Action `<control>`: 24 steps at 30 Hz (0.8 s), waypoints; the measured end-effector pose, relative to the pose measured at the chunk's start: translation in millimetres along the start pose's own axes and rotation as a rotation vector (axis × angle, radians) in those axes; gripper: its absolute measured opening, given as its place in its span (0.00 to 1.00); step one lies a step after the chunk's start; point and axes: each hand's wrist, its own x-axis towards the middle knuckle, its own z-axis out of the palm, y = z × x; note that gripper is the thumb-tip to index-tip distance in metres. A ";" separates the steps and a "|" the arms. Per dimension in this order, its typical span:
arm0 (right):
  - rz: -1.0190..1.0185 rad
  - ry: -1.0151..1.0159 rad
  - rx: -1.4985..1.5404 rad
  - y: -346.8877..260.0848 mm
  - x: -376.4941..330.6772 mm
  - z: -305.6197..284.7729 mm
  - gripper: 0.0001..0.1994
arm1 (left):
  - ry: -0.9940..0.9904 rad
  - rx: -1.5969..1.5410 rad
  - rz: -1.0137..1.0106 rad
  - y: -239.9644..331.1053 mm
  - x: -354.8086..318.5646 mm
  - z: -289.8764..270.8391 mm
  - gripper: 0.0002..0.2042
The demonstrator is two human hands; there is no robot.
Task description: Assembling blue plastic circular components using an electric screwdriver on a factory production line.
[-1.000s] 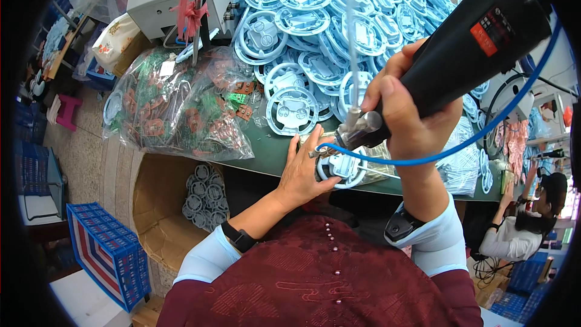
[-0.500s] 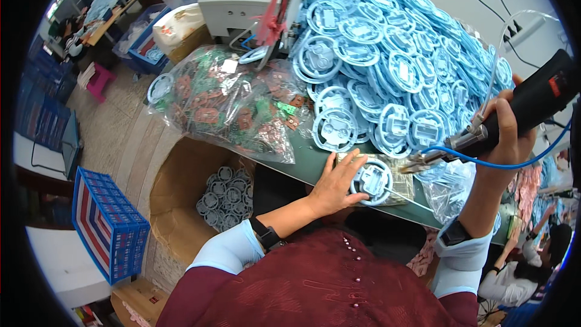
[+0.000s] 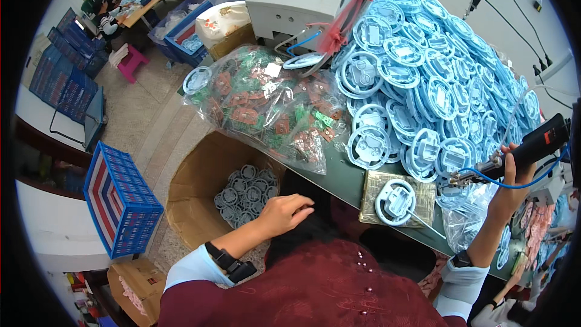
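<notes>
Light-blue ring part (image 3: 396, 201) is lying flat on a shiny wrapped block (image 3: 369, 198) at the near edge of the bench (image 3: 342, 183), its thin pale stem projecting past the block. Left hand (image 3: 283, 215) is hanging apart from the bench, fingers half curled; whether it is holding anything cannot be told. Right hand (image 3: 514, 177) is gripping a black tool (image 3: 546, 138) with a blue hose, its metal nozzle pointing left, apart from the ring part. Clear bag of sticks (image 3: 466, 221) is resting below the nozzle. Cardboard box (image 3: 192, 184) is holding greyish ring pieces (image 3: 245, 195). Farther back, a bag of small boards (image 3: 254, 106) is lying beside a large heap of light-blue parts (image 3: 417, 72). Beyond, a grey machine housing (image 3: 296, 3) is standing.
</notes>
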 end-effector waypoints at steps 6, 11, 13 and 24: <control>-0.016 0.096 -0.023 10.7 -23.2 -15.1 0.21 | 0.412 0.297 0.037 -21.2 36.6 -85.9 0.03; -0.082 0.245 -0.163 11.8 -45.1 -33.7 0.17 | 0.755 0.376 0.014 -82.8 141.0 -209.5 0.07; -0.074 0.248 -0.156 5.8 -60.9 -37.5 0.16 | 0.868 0.257 -0.074 -130.8 157.9 -260.7 0.09; -0.001 -0.012 -0.272 -6.5 -137.5 -40.9 0.08 | 0.284 0.316 0.179 -22.3 -20.1 -33.4 0.12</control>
